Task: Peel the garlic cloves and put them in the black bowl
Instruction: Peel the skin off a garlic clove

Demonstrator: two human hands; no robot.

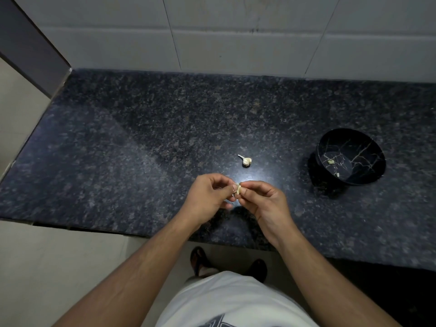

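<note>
My left hand (208, 195) and my right hand (262, 201) meet above the front part of the dark granite counter (118, 149). Between their fingertips they pinch one small pale garlic clove (238, 189), partly hidden by my fingers. A remnant of the garlic bulb with its stem (245, 160) lies on the counter just beyond my hands. The black bowl (368, 159) with thin gold veins sits tilted at the right, and two small pale garlic pieces (331, 162) lie inside it.
A tiled wall (236, 38) runs along the back of the counter. The counter's front edge passes under my forearms, with the floor and my sandalled feet (200, 260) below. A dark panel (28, 43) stands at the far left.
</note>
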